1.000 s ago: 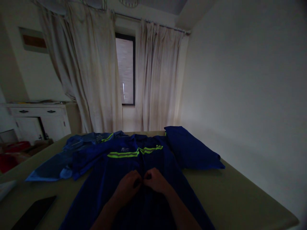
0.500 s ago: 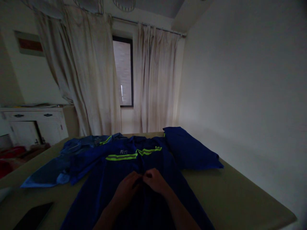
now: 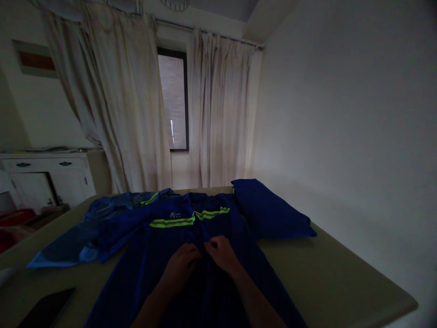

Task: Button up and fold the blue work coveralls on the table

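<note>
A dark blue work jacket (image 3: 164, 246) with yellow-green reflective stripes across the chest lies spread out, front up, its collar away from me. My left hand (image 3: 182, 264) is on the left side of its front opening, fingers curled and pinching the cloth. Just across the opening, my right hand (image 3: 222, 254) pinches the other front edge between thumb and fingers. A small gap separates the two hands. In the dim light I cannot make out any button or fastener at the fingertips.
A folded dark blue garment (image 3: 273, 212) lies at the right by the wall. A lighter blue garment in clear plastic (image 3: 68, 246) lies left, partly beside the jacket sleeve. A dark flat phone-like object (image 3: 48, 310) rests on the tan table (image 3: 334, 278). A white cabinet (image 3: 68, 182) stands behind.
My hands have drawn slightly apart; their fingertips were together at the jacket front before. The right hand sits a little higher. The view has shifted slightly.
</note>
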`<control>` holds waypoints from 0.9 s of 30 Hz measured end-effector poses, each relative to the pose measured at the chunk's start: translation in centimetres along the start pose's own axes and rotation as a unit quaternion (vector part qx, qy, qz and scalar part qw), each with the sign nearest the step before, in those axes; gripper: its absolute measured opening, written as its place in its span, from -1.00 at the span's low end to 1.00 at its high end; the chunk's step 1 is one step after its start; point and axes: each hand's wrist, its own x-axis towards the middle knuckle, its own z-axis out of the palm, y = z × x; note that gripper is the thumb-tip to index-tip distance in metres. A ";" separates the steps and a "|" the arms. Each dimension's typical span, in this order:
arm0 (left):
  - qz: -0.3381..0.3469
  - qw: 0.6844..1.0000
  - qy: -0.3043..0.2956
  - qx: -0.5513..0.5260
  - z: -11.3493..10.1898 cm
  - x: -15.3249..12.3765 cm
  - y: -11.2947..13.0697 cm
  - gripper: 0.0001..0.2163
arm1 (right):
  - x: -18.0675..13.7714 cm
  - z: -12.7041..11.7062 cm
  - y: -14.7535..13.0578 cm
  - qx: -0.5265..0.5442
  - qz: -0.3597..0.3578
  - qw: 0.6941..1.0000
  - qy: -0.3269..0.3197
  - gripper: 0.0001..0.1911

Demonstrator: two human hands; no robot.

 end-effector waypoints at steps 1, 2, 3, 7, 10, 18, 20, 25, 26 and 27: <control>-0.004 1.000 -0.001 -0.005 0.0 0.0 0.0 -0.75 | 0.1 0.0 0.1 -0.005 -0.001 1.000 0.001 -0.67; -0.007 1.000 0.001 -0.013 0.0 0.0 0.0 -0.73 | 0.1 0.1 0.1 -0.011 0.001 1.000 0.003 -0.65; -0.009 1.000 0.004 -0.023 0.0 0.0 -0.1 -0.71 | 0.1 0.1 0.2 -0.016 0.005 1.000 0.006 -0.63; -0.020 0.998 0.004 -0.054 0.3 0.0 -0.3 -0.63 | 0.1 0.0 0.1 -0.033 0.026 0.999 0.014 -0.61; -0.022 0.998 0.002 -0.061 0.4 -0.1 -0.3 -0.66 | 0.0 0.1 0.1 -0.030 0.025 0.999 0.014 -0.61; -0.027 0.997 0.004 -0.069 0.5 -0.1 -0.4 -0.65 | -0.1 0.0 -0.1 -0.055 0.013 0.998 0.013 -0.62; -0.038 0.998 0.007 -0.056 0.7 -0.1 -0.7 -0.62 | -0.2 0.0 -0.1 -0.055 0.014 0.998 0.015 -0.64; -0.041 0.998 0.016 -0.042 1.0 -0.1 -1.1 -0.64 | -0.2 0.2 0.0 -0.058 -0.002 0.998 0.015 -0.65; -0.042 0.998 0.016 -0.041 1.0 -0.1 -1.1 -0.65 | -0.2 0.2 0.0 -0.055 -0.006 0.998 0.011 -0.63; -0.044 0.998 0.016 -0.039 1.0 0.0 -1.0 -0.66 | -0.1 0.3 0.0 -0.049 -0.008 0.999 0.007 -0.61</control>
